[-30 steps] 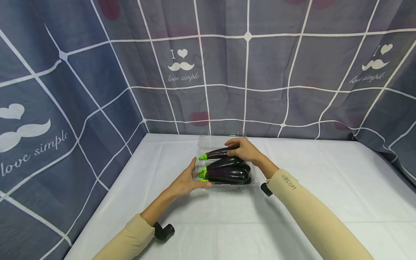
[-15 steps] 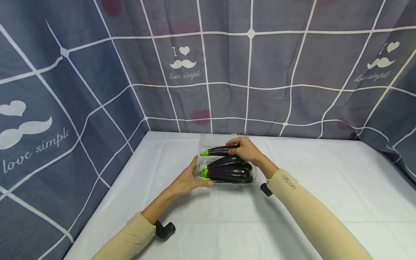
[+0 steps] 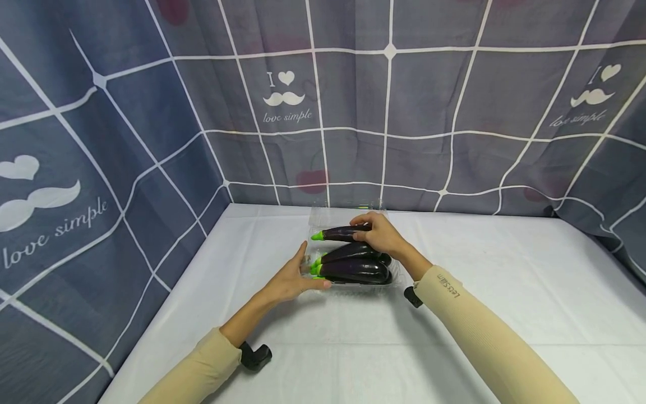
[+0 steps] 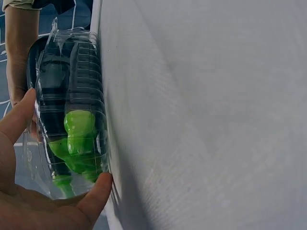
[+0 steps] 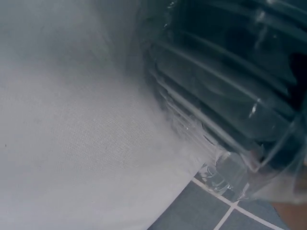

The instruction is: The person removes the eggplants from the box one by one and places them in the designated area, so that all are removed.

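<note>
In the head view my right hand grips a dark purple eggplant with a bright green stem end. It lies apart from the other eggplants, above the rear part of a clear plastic container. Several more eggplants lie stacked in the container, their green stems to the left. My left hand holds the container's left end between thumb and fingers. The left wrist view shows the thumb and a finger against the ribbed container. Seen from the right wrist, the container wall is close and blurred; the held eggplant cannot be made out.
The container's clear lid lies folded back toward the curtain. A white cloth covers the table. A grey-blue checked curtain stands behind the table and along its left side, with another piece at the right edge.
My right hand has raised the held eggplant slightly away from the stack, widening the gap. The left hand keeps its place at the container. The head view has shifted a little.
</note>
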Demonstrator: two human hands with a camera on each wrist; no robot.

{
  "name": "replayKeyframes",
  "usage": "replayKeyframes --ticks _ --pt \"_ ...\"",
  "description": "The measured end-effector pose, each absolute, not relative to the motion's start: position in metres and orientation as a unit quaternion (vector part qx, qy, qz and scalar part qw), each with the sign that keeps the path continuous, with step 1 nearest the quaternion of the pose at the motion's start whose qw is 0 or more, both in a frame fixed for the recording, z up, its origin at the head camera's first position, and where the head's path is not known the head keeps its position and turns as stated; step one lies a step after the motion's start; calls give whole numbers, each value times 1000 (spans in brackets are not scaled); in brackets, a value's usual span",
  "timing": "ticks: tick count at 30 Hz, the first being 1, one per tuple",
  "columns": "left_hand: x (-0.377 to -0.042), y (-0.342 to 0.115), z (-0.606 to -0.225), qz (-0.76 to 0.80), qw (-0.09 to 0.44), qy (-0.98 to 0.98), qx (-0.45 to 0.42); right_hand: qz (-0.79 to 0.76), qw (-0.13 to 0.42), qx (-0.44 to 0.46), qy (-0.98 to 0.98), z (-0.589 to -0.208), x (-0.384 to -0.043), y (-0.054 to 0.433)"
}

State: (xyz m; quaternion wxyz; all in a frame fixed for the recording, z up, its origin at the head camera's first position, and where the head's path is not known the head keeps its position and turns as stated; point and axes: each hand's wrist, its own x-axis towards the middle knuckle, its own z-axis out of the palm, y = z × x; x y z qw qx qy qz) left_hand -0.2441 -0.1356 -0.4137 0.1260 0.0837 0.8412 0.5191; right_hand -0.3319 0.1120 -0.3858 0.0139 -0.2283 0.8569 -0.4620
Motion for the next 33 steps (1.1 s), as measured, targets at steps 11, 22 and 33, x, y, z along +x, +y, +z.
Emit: replayKeyframes --ticks 11,22,33 --pt "-245 -136 -415 523 127 838 90 -448 -39 -240 860 -375 -324 118" --pt "-245 -135 -415 527 132 835 91 -491 -58 -218 841 -370 -315 132" --pt "-246 -136 -418 524 133 837 83 -510 -31 -221 831 -374 -309 142"
